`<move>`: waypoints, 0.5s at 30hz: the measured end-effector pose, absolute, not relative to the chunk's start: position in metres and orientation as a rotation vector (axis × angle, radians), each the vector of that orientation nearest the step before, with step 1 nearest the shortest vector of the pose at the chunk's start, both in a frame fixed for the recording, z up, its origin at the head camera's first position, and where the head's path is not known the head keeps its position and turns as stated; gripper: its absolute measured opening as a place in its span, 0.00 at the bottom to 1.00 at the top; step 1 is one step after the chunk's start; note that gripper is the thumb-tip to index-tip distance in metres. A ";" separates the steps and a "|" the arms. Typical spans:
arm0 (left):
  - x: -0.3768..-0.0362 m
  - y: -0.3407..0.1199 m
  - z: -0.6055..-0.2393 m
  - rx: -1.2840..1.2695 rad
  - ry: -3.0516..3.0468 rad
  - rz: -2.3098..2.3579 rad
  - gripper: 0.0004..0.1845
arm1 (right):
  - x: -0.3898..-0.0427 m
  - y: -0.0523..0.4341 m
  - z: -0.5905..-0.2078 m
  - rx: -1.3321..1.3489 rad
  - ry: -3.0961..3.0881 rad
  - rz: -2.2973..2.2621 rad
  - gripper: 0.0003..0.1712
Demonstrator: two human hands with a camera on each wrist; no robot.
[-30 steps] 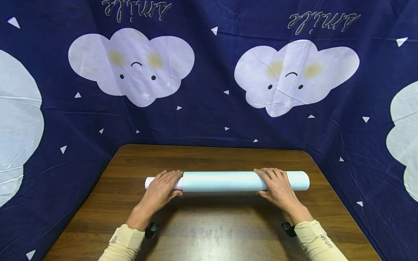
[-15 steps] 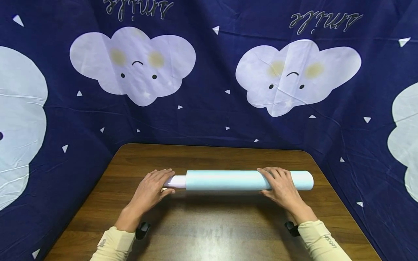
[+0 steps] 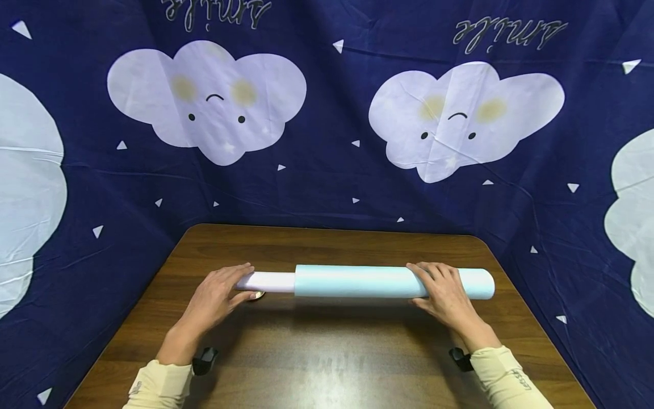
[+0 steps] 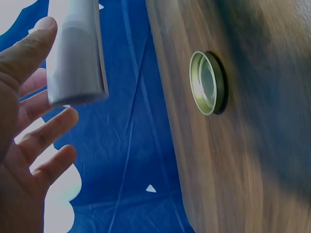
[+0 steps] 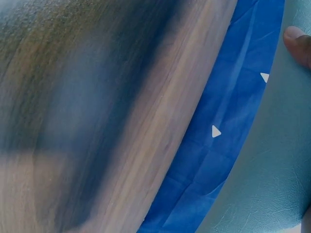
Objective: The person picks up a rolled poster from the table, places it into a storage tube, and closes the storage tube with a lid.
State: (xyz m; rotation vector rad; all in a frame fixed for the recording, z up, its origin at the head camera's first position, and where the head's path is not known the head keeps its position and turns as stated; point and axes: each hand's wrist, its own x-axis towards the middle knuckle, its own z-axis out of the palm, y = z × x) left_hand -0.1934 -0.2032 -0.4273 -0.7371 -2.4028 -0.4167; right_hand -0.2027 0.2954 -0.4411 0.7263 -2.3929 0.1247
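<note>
A long light blue tube (image 3: pixel 352 282) with a fine-grained surface lies crosswise, held above the table. From its left end sticks out a narrower pale lilac-white tube (image 3: pixel 273 282). My right hand (image 3: pixel 443 292) grips the blue tube near its right end, thumb on the near side. Around the free end of the pale tube, my left hand (image 3: pixel 217 292) has loosely spread fingers. In the left wrist view, the thumb overlaps that tube (image 4: pixel 77 53) and two fingers pass partly behind it. A round gold-coloured metal lid (image 4: pixel 221 87) rests on the table below the left hand.
The brown wood-grain table (image 3: pixel 327 352) has rounded far corners. Behind and beside it hangs a dark blue curtain (image 3: pixel 327 187) printed with clouds and small white triangles. Black wrist devices (image 3: pixel 205 360) sit under both wrists.
My left hand has slid left along the pale tube to its end, uncovering more of it and the metal lid. The tubes and my right hand have shifted slightly right.
</note>
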 end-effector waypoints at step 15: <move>-0.191 -0.217 -0.430 -0.611 -2.461 -0.569 0.29 | -0.197 0.300 -0.437 0.724 -2.393 0.120 0.52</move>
